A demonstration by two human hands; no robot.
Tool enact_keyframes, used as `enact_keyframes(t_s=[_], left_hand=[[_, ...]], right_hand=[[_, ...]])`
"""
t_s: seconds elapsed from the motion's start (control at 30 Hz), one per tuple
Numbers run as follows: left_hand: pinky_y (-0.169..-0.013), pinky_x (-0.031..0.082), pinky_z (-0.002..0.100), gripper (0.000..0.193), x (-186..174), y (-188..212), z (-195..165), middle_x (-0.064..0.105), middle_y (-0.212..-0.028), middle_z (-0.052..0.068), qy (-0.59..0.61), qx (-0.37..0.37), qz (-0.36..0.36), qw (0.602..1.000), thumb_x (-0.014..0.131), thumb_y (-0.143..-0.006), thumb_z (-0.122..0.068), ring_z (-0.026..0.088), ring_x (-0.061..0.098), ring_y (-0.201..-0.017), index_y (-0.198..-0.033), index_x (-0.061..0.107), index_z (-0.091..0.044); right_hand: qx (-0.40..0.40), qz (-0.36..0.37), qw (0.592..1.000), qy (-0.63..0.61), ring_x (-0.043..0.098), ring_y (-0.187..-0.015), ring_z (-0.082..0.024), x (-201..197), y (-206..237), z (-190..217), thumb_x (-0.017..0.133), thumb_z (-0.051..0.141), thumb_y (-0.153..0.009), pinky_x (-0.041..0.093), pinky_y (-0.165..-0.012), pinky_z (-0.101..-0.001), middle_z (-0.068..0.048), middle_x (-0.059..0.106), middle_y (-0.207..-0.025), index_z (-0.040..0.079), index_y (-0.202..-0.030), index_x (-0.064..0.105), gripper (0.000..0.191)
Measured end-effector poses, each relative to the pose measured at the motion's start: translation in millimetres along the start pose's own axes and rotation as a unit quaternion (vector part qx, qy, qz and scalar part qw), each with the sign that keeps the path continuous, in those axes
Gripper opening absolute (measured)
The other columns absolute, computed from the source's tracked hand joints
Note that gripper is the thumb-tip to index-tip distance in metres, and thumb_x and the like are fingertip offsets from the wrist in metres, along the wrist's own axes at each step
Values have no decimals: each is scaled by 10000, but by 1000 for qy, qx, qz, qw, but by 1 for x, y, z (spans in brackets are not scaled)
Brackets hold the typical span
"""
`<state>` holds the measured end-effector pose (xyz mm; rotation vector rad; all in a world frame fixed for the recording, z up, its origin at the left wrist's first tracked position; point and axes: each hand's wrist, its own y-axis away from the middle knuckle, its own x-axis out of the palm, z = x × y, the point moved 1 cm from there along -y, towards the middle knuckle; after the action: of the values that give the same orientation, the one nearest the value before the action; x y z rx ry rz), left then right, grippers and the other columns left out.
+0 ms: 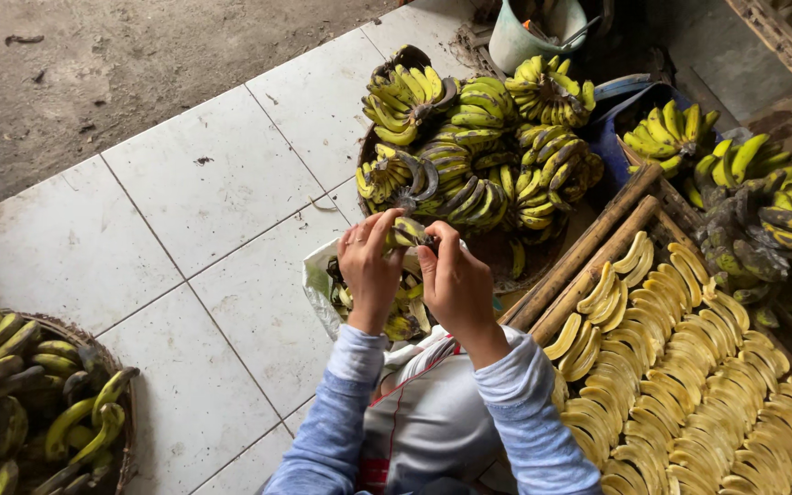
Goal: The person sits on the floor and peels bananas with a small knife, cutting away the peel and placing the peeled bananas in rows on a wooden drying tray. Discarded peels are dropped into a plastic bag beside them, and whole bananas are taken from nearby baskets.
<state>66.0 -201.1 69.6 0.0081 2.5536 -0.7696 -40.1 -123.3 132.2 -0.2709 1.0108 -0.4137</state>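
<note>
Head camera looks down at a small banana held up between two hands. It is dark and green-yellow. The left hand is closed around its left end, and the right hand grips its right end with thumb and fingers. Both arms wear light blue sleeves. Just under the hands sits a white bag with peels in it. Past the hands, a big pile of green and yellow banana bunches fills a basket. On the right, peeled bananas lie in neat rows on a tray with a bamboo edge. More bunches lie beyond it. Another basket of bananas sits at bottom left on the white tile floor.
</note>
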Motion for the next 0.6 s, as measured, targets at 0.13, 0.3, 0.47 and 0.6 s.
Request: enact_keyframes(t_s=[0.13, 0.3, 0.47, 0.6], left_hand=[[-1149, 391, 419, 363, -27, -5, 39, 721, -1273, -13, 18, 110, 103, 988, 753, -902, -156, 193, 679, -1226, -1257, 699, -206], [-1271, 253, 513, 291, -67, 9, 41, 694, -1344, -15, 36, 187, 65, 980, 739, -943, -187, 254, 589, -1375, -1231, 699, -199], [-1341, 246, 544, 272, -96, 21, 17, 700, -1346, 35, 206, 156, -10, 966, 703, -1002, -227, 294, 605, -1415, -1262, 622, -218], [-1267, 345, 482, 437, -102, 21, 4, 646, -1326, 41, 508, 84, -90, 853, 717, -1027, -295, 248, 634, -1319, -1425, 576, -178]], right_hand=[[6, 89, 986, -141, 698, -829, -316, 4, 9, -15, 471, 254, -1142, 518, -661, -364, -135, 696, -983, 57, -1242, 546, 233], [201, 205, 830, -479, 397, -675, -67, 18, 3, -36, 422, 332, -1152, 349, -594, -228, 23, 488, -811, 94, -1222, 529, 271], [366, 249, 763, -472, 319, -542, -53, 47, 5, -68, 409, 375, -1088, 249, -466, -215, 35, 451, -711, 115, -1035, 467, 272], [333, 296, 865, -233, 482, -609, -134, 80, 9, -101, 439, 413, -1085, 407, -569, -300, -36, 555, -726, 72, -1033, 498, 349]])
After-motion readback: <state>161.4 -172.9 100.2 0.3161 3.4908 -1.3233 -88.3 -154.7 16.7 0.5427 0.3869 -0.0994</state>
